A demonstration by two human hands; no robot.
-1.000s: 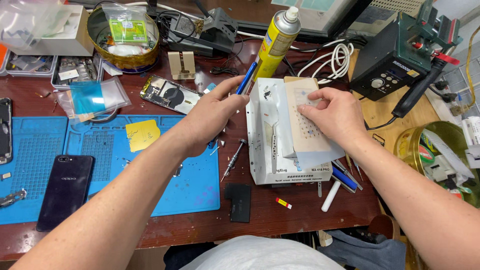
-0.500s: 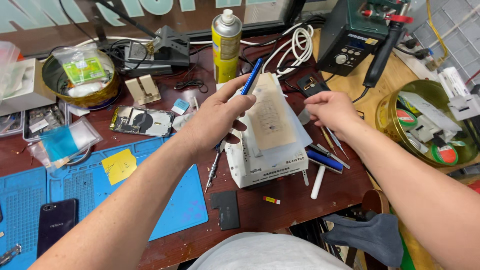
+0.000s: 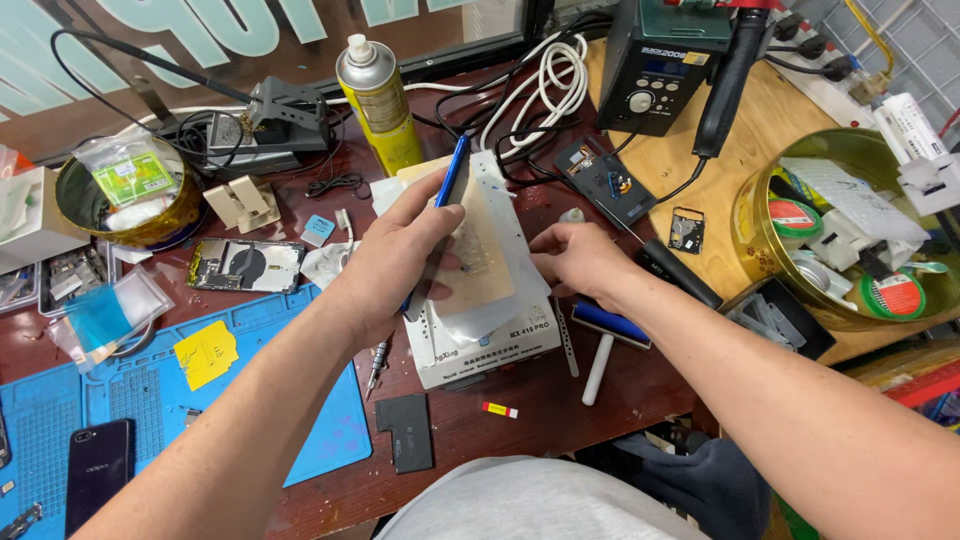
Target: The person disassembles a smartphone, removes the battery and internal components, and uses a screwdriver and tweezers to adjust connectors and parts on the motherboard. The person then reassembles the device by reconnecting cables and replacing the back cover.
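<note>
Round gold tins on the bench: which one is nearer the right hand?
The large gold tin of tape rolls and white parts, on the pale wooden board beside the right hand. The smaller gold tin sits far left, holding plastic bags.

I see a dark reddish-brown wooden workbench (image 3: 560, 410) under bright, even light. Behind it, along its far edge, runs a glass window pane with large pale teal lettering (image 3: 200, 40). To its right lies a lighter plywood board (image 3: 790, 120), and beyond that corner, a white wire grid wall panel (image 3: 925, 50)
</note>
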